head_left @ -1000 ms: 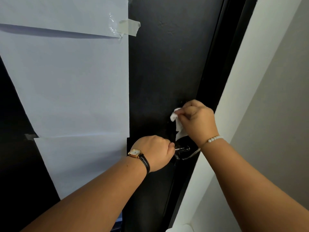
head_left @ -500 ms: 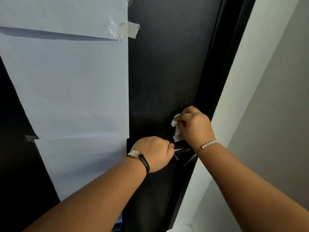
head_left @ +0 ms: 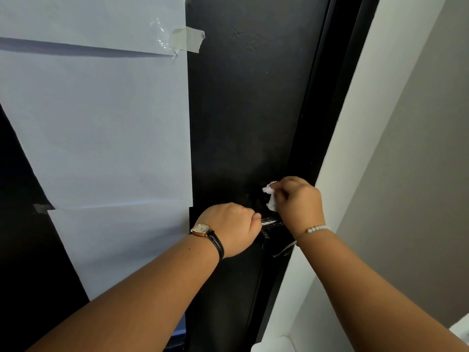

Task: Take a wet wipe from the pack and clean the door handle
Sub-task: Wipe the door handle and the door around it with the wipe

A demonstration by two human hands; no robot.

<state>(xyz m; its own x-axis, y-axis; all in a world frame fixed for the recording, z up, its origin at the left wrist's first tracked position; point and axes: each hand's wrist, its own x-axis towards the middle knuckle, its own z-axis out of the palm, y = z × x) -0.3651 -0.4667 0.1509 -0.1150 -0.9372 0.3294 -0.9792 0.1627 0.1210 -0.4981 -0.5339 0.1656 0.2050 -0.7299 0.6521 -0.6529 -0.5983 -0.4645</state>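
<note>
Black door [head_left: 248, 110], taped paper [head_left: 101, 128] at 10 o'clock | left hand [head_left: 229, 228] clenched around door handle [head_left: 270, 221] | right hand [head_left: 298, 203] pinching wet wipe [head_left: 271, 196], dropped lower onto handle (wiping underway, 5 o'clock of door)

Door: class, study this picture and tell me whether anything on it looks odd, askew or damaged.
Yes. White paper sheets cover the door, overlapping unevenly. The tape at the top sheet's corner is crinkled and slanted. Another scrap of tape sits at the left edge.
</note>
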